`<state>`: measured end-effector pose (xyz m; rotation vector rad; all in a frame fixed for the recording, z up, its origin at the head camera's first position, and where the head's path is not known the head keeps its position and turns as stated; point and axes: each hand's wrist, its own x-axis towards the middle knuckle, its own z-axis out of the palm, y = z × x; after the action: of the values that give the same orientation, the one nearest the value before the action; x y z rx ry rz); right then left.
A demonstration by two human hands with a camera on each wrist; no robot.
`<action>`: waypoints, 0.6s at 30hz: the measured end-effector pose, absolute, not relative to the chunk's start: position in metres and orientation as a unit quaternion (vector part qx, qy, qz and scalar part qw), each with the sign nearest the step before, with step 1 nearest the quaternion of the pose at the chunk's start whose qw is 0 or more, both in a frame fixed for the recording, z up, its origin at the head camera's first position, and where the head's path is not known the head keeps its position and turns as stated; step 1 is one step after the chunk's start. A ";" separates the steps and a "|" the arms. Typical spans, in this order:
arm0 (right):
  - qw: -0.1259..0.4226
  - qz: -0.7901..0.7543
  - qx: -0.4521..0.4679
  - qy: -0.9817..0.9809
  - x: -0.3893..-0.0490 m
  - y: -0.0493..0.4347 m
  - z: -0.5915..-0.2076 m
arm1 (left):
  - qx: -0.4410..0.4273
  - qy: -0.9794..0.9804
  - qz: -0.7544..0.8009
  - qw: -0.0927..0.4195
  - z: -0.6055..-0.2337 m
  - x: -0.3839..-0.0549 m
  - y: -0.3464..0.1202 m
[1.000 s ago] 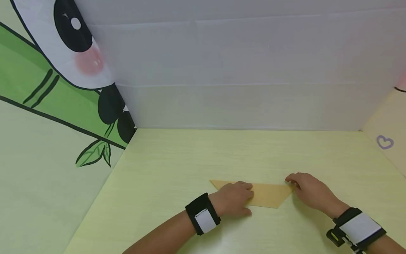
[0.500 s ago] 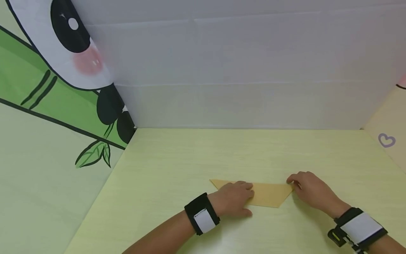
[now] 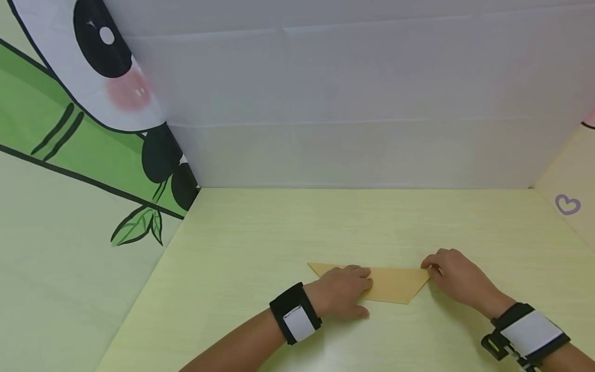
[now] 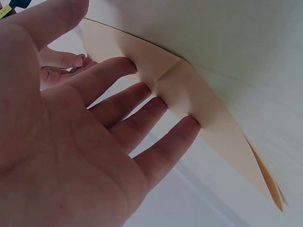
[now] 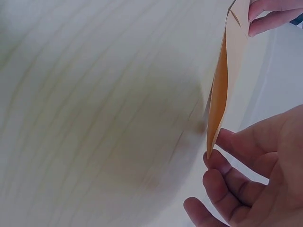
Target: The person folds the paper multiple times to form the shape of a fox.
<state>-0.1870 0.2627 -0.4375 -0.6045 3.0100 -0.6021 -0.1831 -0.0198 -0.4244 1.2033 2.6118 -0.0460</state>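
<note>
A folded sheet of tan paper (image 3: 392, 285) lies on the table, shaped like a long trapezoid with pointed ends. My left hand (image 3: 343, 292) rests on its left half; in the left wrist view the nearly straight fingertips press on the paper (image 4: 208, 109) and a short crease runs between them and its long edge. At the right-hand point, my right hand (image 3: 457, 276) pinches the corner between thumb and index finger. The right wrist view shows the folded layers (image 5: 220, 94) gaping apart a little near that pinched corner.
The pale wood-grain table (image 3: 260, 222) runs back to a grey-white panel (image 3: 348, 103). At the left stands a wall with a panda and bamboo drawing (image 3: 107, 129); at the right, a cream wall (image 3: 581, 170) bears a purple heart. Both wrists wear black straps (image 3: 295, 312).
My right hand has shifted very slightly up and to the right, still pinching the paper's corner. The left hand and the paper stay almost where they were.
</note>
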 end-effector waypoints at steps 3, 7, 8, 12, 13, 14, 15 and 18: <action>0.009 -0.189 -0.192 0.963 -0.187 0.263 -0.437 | 0.416 0.900 -0.013 0.133 -0.425 -0.184 -0.020; 0.014 -0.192 -0.189 0.963 -0.186 0.263 -0.436 | 0.414 0.900 -0.013 0.132 -0.426 -0.184 -0.020; 0.015 -0.194 -0.187 0.963 -0.186 0.262 -0.436 | 0.414 0.901 -0.012 0.132 -0.426 -0.184 -0.020; 0.007 -0.202 -0.186 0.961 -0.184 0.261 -0.435 | 0.409 0.902 -0.010 0.134 -0.427 -0.183 -0.020; 0.002 -0.204 -0.186 0.961 -0.183 0.261 -0.435 | 0.409 0.902 -0.010 0.135 -0.428 -0.183 -0.020; -0.002 -0.206 -0.185 0.961 -0.183 0.260 -0.435 | 0.410 0.902 -0.010 0.135 -0.428 -0.183 -0.021; -0.005 -0.209 -0.185 0.960 -0.182 0.260 -0.435 | 0.410 0.902 -0.010 0.135 -0.428 -0.183 -0.021; -0.001 -0.222 -0.178 0.958 -0.182 0.259 -0.434 | 0.414 0.901 -0.009 0.134 -0.428 -0.183 -0.022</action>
<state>-0.1823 0.2593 -0.4344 -0.5612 3.0133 -0.6995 -0.1832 -0.0216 -0.4285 1.1989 2.6109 -0.0275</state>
